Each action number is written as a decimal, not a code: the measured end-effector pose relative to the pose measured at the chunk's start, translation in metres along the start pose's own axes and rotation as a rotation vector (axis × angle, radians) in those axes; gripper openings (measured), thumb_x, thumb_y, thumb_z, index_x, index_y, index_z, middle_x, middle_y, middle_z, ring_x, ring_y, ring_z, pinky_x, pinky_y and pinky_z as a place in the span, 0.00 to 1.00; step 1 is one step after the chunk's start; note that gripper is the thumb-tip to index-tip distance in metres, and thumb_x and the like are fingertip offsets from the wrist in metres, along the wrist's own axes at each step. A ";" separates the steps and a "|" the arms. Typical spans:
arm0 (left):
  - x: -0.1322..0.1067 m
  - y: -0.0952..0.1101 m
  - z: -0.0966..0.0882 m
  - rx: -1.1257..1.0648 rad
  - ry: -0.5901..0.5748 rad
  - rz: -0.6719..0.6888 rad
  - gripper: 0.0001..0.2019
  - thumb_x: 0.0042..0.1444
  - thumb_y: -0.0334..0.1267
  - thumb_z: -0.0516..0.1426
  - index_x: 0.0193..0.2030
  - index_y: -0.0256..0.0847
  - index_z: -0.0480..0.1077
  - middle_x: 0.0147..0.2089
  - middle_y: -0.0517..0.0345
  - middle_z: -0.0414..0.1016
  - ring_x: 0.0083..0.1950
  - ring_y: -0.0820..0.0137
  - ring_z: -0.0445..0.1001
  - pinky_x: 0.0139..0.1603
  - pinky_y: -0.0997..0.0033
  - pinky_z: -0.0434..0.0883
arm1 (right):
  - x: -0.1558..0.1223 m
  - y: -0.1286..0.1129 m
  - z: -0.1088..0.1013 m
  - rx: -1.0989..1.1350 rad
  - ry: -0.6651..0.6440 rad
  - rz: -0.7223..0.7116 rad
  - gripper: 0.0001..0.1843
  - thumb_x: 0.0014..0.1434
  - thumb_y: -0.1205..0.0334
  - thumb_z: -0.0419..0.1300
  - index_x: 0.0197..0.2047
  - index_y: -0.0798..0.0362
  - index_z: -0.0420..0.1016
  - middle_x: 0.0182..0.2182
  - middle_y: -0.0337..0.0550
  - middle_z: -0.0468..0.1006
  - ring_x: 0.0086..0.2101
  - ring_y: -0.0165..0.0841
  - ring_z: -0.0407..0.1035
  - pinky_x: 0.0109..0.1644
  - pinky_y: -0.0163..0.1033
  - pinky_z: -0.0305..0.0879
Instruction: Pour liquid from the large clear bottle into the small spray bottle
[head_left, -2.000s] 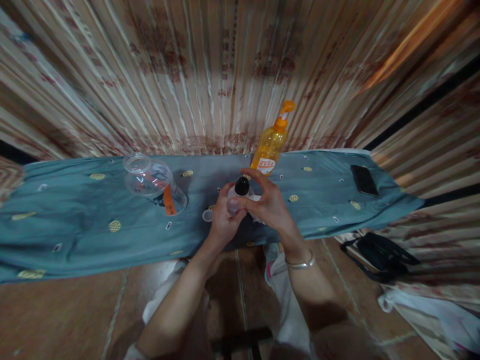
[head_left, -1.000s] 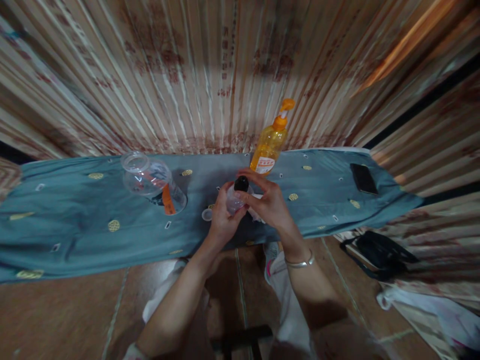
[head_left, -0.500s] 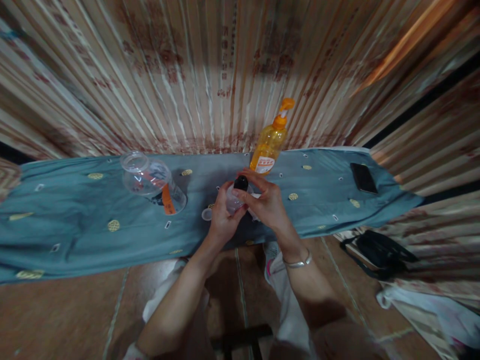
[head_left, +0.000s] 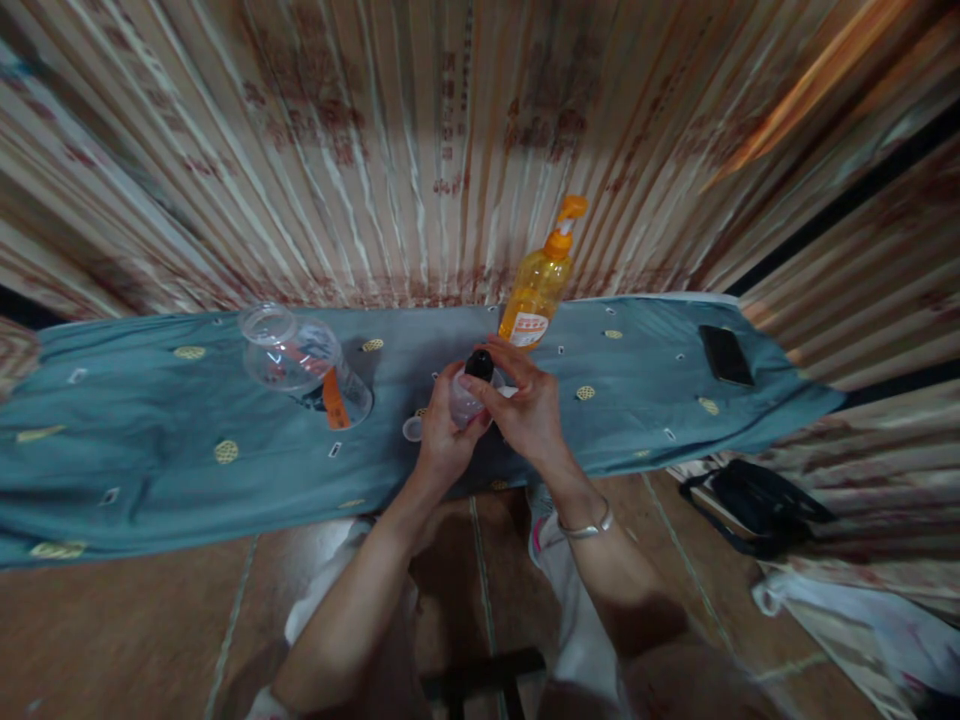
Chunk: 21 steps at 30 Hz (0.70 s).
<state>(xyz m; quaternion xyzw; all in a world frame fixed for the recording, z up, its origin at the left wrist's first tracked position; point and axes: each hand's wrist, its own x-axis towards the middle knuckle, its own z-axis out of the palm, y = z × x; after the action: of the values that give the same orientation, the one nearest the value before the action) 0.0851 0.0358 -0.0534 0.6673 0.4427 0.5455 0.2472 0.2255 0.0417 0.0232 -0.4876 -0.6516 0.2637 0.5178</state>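
A small clear bottle (head_left: 464, 408) with a black top (head_left: 480, 366) stands upright between my hands. My left hand (head_left: 446, 430) is wrapped round the bottle's body from the left. The fingers of my right hand (head_left: 529, 405) close round the black top, with the thumb across its near side. A little white thing shows partly behind my right hand; I cannot make out what it is. On the cloth just left of my left hand lies a small round whitish cap (head_left: 412, 429). Beyond my hands stands a pump bottle (head_left: 534, 290) of yellow liquid with an orange pump head.
A large clear plastic jar (head_left: 292, 360) with an orange label stands on the left of the blue-green tablecloth (head_left: 180, 490). A black phone (head_left: 726, 355) lies at the right. Pleated curtains (head_left: 420, 150) hang behind the table, and a black bag (head_left: 765, 505) is at lower right.
My right hand and wrist have shifted slightly left and turned a little around the black top. My left hand keeps its hold on the bottle.
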 end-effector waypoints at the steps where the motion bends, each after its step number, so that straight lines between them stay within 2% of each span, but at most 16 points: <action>1: 0.000 -0.001 0.000 0.004 -0.003 -0.012 0.33 0.61 0.39 0.67 0.71 0.44 0.64 0.63 0.45 0.81 0.59 0.54 0.84 0.61 0.54 0.79 | 0.000 0.001 0.000 -0.003 -0.014 0.007 0.21 0.61 0.44 0.76 0.53 0.44 0.88 0.57 0.48 0.89 0.68 0.50 0.75 0.79 0.59 0.65; 3: 0.000 -0.002 -0.001 0.015 -0.010 -0.016 0.34 0.61 0.39 0.68 0.72 0.44 0.64 0.65 0.44 0.80 0.61 0.54 0.83 0.62 0.53 0.79 | 0.002 0.004 -0.003 0.010 -0.068 0.026 0.27 0.59 0.43 0.78 0.58 0.44 0.86 0.60 0.48 0.87 0.69 0.51 0.74 0.79 0.59 0.65; 7: -0.001 -0.006 -0.004 0.025 -0.022 0.035 0.42 0.60 0.44 0.71 0.77 0.43 0.59 0.73 0.36 0.74 0.70 0.50 0.78 0.69 0.48 0.76 | 0.006 0.023 -0.014 0.100 -0.235 0.111 0.51 0.50 0.39 0.82 0.73 0.45 0.75 0.65 0.51 0.83 0.69 0.51 0.74 0.77 0.60 0.67; 10: -0.001 -0.008 -0.005 0.007 -0.056 0.028 0.51 0.60 0.48 0.73 0.82 0.43 0.50 0.75 0.33 0.71 0.74 0.48 0.75 0.72 0.46 0.74 | 0.009 0.042 -0.026 0.167 -0.356 0.190 0.59 0.46 0.39 0.84 0.76 0.45 0.71 0.67 0.54 0.81 0.69 0.50 0.74 0.76 0.59 0.68; 12: -0.002 -0.010 -0.005 -0.014 -0.067 0.023 0.55 0.59 0.48 0.74 0.83 0.44 0.46 0.75 0.32 0.70 0.75 0.48 0.74 0.73 0.45 0.72 | 0.009 0.052 -0.033 0.199 -0.436 0.229 0.57 0.45 0.40 0.84 0.74 0.45 0.72 0.67 0.53 0.81 0.68 0.48 0.75 0.75 0.58 0.68; 16: -0.007 -0.017 -0.008 -0.047 -0.056 -0.024 0.58 0.55 0.44 0.75 0.84 0.44 0.45 0.78 0.30 0.66 0.76 0.47 0.72 0.76 0.43 0.70 | 0.006 0.059 -0.039 0.236 -0.541 0.238 0.45 0.47 0.45 0.83 0.67 0.45 0.79 0.63 0.49 0.85 0.64 0.46 0.79 0.71 0.58 0.73; 19: -0.009 -0.025 -0.016 -0.015 -0.099 -0.072 0.52 0.55 0.42 0.73 0.81 0.40 0.54 0.75 0.31 0.70 0.73 0.47 0.76 0.74 0.44 0.72 | 0.002 0.060 -0.037 0.232 -0.532 0.232 0.36 0.50 0.46 0.81 0.61 0.44 0.82 0.57 0.45 0.89 0.58 0.44 0.82 0.65 0.56 0.78; 21: -0.009 -0.029 -0.023 0.016 -0.159 -0.104 0.43 0.56 0.41 0.71 0.77 0.41 0.63 0.68 0.36 0.78 0.65 0.50 0.82 0.68 0.45 0.77 | 0.000 0.061 -0.033 0.228 -0.524 0.235 0.31 0.52 0.46 0.80 0.57 0.46 0.84 0.52 0.43 0.90 0.54 0.43 0.84 0.61 0.54 0.81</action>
<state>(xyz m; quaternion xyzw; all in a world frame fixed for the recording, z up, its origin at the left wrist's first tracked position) 0.0541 0.0388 -0.0755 0.6865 0.4600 0.4738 0.3043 0.2781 0.0599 -0.0184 -0.4140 -0.6682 0.5099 0.3494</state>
